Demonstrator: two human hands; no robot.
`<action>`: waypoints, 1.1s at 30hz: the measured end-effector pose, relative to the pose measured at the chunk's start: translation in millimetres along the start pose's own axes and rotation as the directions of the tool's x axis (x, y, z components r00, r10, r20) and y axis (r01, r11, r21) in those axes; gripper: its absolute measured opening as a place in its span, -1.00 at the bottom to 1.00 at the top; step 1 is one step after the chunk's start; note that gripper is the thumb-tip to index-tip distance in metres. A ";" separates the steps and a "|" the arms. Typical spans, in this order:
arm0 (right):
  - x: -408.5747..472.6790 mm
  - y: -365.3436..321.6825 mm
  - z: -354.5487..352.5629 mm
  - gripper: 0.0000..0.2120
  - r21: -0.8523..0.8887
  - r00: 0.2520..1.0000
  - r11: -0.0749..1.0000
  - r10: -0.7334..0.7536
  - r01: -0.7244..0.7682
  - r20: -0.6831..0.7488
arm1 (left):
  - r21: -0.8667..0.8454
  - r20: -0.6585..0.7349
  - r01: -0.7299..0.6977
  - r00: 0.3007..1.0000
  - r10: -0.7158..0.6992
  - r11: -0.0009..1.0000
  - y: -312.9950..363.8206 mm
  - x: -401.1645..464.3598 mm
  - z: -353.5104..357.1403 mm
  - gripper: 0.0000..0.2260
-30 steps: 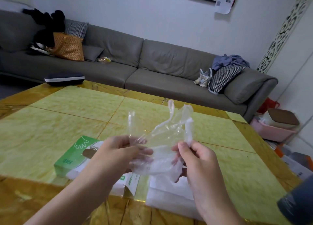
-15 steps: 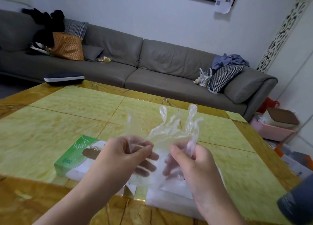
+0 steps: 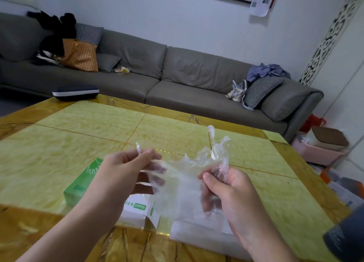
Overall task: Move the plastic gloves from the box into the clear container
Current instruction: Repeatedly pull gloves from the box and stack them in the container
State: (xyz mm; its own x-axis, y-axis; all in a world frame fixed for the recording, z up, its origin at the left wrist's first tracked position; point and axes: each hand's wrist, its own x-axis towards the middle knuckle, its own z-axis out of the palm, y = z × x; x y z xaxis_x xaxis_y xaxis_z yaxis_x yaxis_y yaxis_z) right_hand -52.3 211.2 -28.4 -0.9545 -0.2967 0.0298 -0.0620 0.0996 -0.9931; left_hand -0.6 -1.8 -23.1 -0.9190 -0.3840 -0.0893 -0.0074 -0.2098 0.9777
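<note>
Now Pulled Apart: Plastic Gloves Stretched Between Two Hands Above the Container

Midway over the near edge of the tabletop (image 3: pixel 177 131), a person spreads a bunch of clear gloves (image 3: pixel 183 175) that half a second ago sat gathered between hands held close together. The left hand (image 3: pixel 126 175) has drawn away to the left, its fingers (image 3: pixel 145 153) pinching one thin glove tip, while the right hand (image 3: pixel 232 190) clutches the bulk of the film, thumb pressed over it and glove fingers sticking up above the fist. The film now stretches in a taut sheet between the two grips, where a moment earlier it stood up in a loose clump.

Below and left, the green and white box (image 3: pixel 86 183) lies on the tabletop, partly hidden behind the left forearm. The clear container (image 3: pixel 197 236) sits at the near edge, directly under the right hand; its contents cannot be made out.

Judging by this, the person seems to be separating or flattening the gloves before lowering them, so the transfer remains unfinished. Thin film of this kind will likely cling and spring back, and may need pressing down to stay inside.
</note>
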 end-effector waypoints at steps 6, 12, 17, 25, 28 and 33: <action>-0.5 -2.1 -2.2 -0.86 0.091 1.000 0.996 -0.023 0.023 -0.001 | -0.004 -0.044 -0.049 0.998 0.049 0.999 4.8 2.0 -6.5 -0.69; -0.5 -3.8 -7.9 -0.79 0.091 0.982 0.996 -0.041 0.024 0.186 | -0.062 0.429 0.359 0.852 -0.300 0.931 17.5 4.6 -25.0 -0.31; -2.1 -6.0 -9.6 -0.76 0.029 0.952 0.999 -0.037 0.029 0.303 | 0.132 0.496 0.204 0.833 -0.243 0.970 13.8 4.0 -24.3 -0.58; -2.0 0.7 -7.4 -0.76 -0.081 0.939 0.995 -0.027 0.058 0.342 | 0.068 0.204 0.064 0.976 -0.077 0.996 -0.1 5.0 -8.9 -0.81; -1.0 1.3 -8.0 -0.75 -0.092 0.941 0.994 -0.017 0.051 0.338 | -0.005 0.152 0.046 0.987 -0.045 0.999 0.4 7.0 -8.6 -0.89; 0.0 2.7 -7.8 -0.76 -0.084 0.935 0.996 -0.001 0.033 0.355 | -0.059 0.247 0.079 0.967 -0.063 0.995 1.4 6.7 -8.6 -0.86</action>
State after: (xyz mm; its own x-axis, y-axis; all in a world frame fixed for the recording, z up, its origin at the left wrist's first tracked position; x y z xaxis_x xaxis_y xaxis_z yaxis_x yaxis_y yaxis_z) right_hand -54.7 218.9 -30.2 -0.7884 -0.6151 -0.0111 -0.1181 0.1690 -0.9785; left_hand -3.5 -12.4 -23.9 -0.9855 -0.1363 -0.1007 -0.0571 -0.2922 0.9546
